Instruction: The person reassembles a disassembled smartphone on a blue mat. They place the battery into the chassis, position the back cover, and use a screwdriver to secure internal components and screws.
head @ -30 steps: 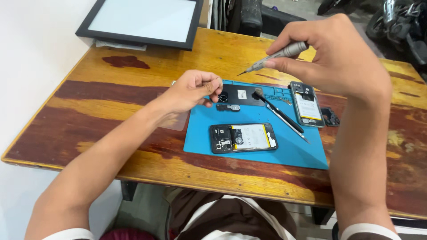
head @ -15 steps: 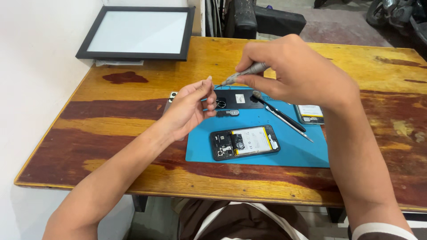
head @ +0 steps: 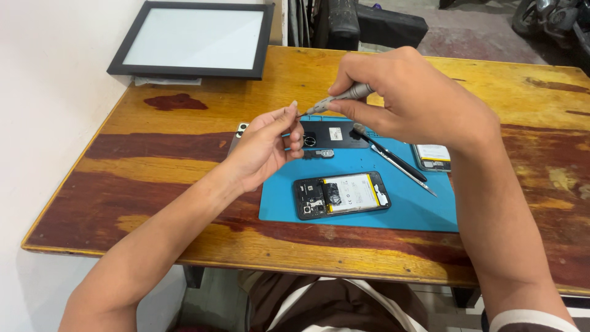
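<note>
My right hand (head: 418, 104) holds a slim grey screwdriver (head: 344, 96) above the table, with its tip pointing left. My left hand (head: 264, 150) is raised in front of it, thumb and forefinger pinched together right at the tip. Anything between those fingers is too small to see. Below the hands lies a blue work mat (head: 393, 212). An opened phone (head: 342, 195), its battery and boards exposed, rests on the mat's near part. A black back panel (head: 335, 134) lies at the mat's far edge, partly hidden by my fingers.
A thin black tool (head: 396, 161) lies slantwise on the mat, with another opened phone part (head: 433, 157) to its right. A black-framed white screen (head: 193, 40) sits at the far left of the wooden table (head: 184, 172). A pale wall runs along the left.
My right hand has brought the screwdriver down and left until its tip meets my left fingers. My left hand has lifted off the mat and turned its fingertips up.
</note>
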